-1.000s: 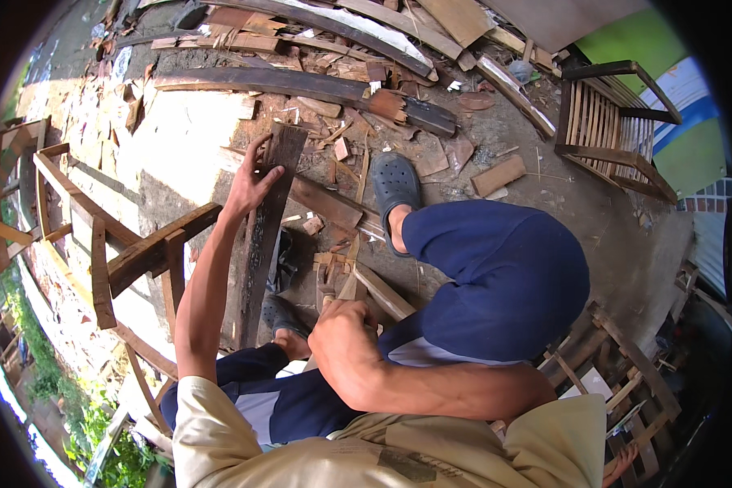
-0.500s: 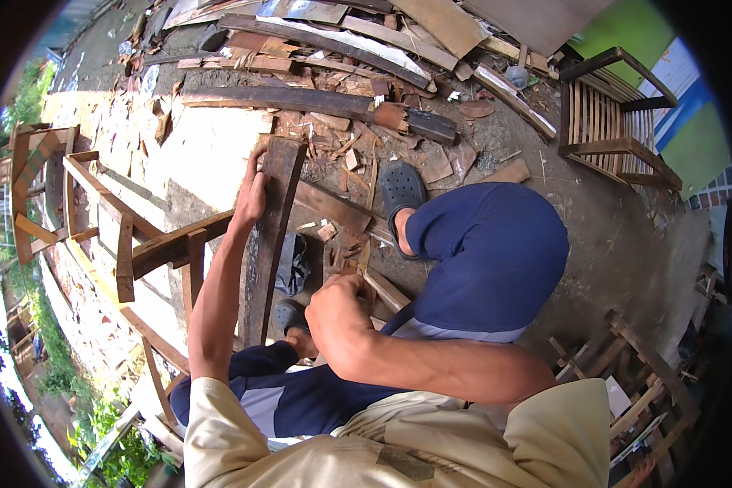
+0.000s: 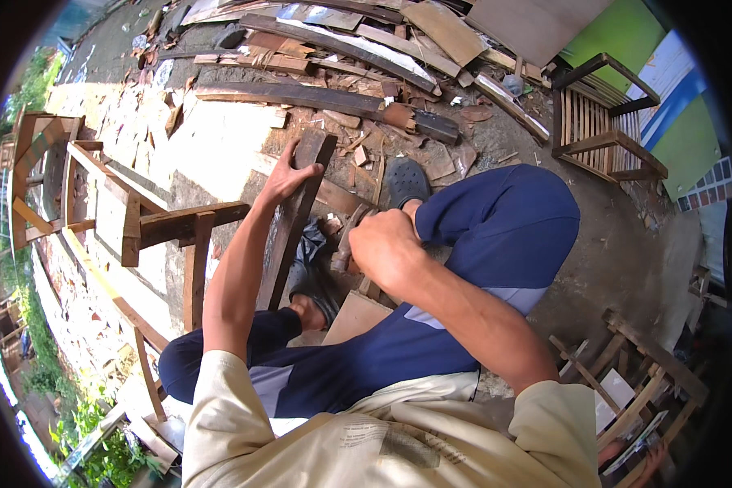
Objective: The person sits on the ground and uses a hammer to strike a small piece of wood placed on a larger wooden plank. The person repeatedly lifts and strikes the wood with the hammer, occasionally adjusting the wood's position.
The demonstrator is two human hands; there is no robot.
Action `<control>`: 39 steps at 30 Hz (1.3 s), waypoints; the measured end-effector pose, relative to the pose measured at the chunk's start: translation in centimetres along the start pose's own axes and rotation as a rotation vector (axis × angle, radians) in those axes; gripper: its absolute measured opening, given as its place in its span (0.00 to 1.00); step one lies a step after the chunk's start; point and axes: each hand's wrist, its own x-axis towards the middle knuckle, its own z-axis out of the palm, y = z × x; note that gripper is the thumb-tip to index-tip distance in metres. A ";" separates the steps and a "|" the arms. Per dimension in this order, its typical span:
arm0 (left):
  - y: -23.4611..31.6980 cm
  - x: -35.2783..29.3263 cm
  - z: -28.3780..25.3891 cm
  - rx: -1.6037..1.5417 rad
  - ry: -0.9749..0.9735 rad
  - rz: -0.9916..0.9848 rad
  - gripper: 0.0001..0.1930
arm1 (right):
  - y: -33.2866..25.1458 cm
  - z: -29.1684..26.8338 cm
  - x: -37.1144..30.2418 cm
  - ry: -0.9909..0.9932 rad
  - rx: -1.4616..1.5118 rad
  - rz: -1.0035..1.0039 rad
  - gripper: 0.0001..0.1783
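My left hand [image 3: 289,177] grips a dark, thick wooden beam [image 3: 289,236] near its far end, thumb over the top and fingers along the left side. The beam stands at a slant between my legs, its lower end near my left shin. To its right, my right hand [image 3: 386,246] is closed in a fist round a hammer [image 3: 343,248]. The brown, rusty-looking hammer head shows left of the fist, apart from the beam; the handle is mostly hidden. Below the hammer lies a pale flat board [image 3: 356,317] between my legs.
A wooden frame [image 3: 191,224] stands close on the left. Scrap planks [image 3: 301,98] and wood chips cover the ground ahead. A slatted wooden chair [image 3: 602,122] is at the far right, and a wood pile [image 3: 651,374] lies near right, with another person's hand [image 3: 652,465] beside it.
My right hand has moved up and right, and the hammer head has come into sight. The beam and my left hand have shifted right in the view, its thumb now over the beam.
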 end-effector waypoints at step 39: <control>-2.5 -1.7 1.6 0.254 -0.015 0.163 0.30 | 8.5 -3.6 -4.3 0.170 0.119 0.272 0.16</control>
